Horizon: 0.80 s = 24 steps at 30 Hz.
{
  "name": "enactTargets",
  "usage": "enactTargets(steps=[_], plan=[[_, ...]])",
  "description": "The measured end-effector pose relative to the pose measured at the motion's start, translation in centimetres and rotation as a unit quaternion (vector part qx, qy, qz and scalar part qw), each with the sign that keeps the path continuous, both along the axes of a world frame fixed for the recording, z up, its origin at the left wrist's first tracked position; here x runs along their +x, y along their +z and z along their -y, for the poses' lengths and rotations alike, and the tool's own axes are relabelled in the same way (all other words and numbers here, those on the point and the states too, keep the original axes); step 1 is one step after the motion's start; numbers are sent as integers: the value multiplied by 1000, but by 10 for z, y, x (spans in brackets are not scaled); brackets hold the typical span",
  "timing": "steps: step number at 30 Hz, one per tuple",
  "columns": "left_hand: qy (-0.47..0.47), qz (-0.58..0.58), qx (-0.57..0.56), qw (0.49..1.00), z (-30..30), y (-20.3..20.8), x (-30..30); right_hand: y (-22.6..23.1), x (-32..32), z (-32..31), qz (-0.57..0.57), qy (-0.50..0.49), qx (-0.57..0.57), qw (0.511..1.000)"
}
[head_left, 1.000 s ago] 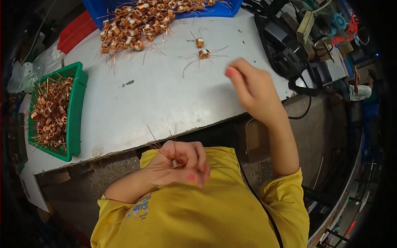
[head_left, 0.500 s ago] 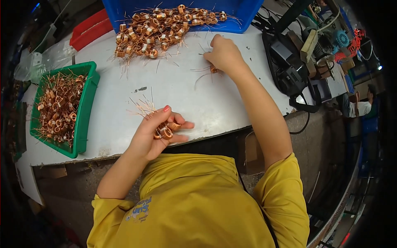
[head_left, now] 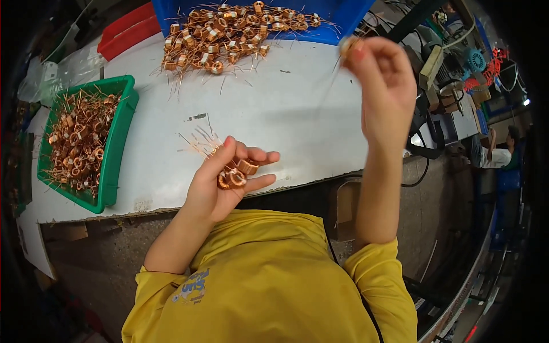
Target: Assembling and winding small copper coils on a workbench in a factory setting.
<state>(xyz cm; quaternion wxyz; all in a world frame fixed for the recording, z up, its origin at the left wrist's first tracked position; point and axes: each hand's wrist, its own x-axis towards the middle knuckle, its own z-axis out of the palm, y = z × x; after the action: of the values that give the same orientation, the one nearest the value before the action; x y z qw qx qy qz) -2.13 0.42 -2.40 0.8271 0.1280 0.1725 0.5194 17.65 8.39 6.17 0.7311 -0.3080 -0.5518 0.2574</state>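
Just below the table's near edge, a yellow shirt (head_left: 269, 274) fills the foreground. Over that edge, the left hand (head_left: 214, 186) is turned palm inward, thumb and curled fingers closed around several copper coils (head_left: 235, 178), whose straight wire leads fan out past the thumb toward the upper left. Farther out to the right, the right hand (head_left: 389, 83) is raised above the white table (head_left: 297, 108), pinching a single coil (head_left: 347, 47) between thumb and fingers; it is blurred, with a thin lead trailing down. At the left, a green tray (head_left: 118, 151) holds a tangled heap of coils (head_left: 77, 140). Toward the far side, a pile of coils (head_left: 214, 40) lies partly inside a blue bin (head_left: 357, 22) and partly on the tabletop, left of the right hand. Beside that bin's left end sits a red tray (head_left: 130, 31).
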Motion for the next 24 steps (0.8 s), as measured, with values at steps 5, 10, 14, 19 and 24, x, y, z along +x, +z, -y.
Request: enactTargets(steps=[5,10,14,19,24], plan=[[-9,0,22,1000,12,-1,15,10,-21,86,188,228,-306,905],[-59,1,53,997,25,-11,18,0,-30,110,256,141,-309,905],[-82,17,25,996,32,-5,20,-6,-24,116,292,103,-302,902],[-59,40,-64,995,35,9,20,-24,-4,115,281,136,-289,905],[-39,-15,-61,997,35,0,26,-67,3,111,129,241,-303,913]])
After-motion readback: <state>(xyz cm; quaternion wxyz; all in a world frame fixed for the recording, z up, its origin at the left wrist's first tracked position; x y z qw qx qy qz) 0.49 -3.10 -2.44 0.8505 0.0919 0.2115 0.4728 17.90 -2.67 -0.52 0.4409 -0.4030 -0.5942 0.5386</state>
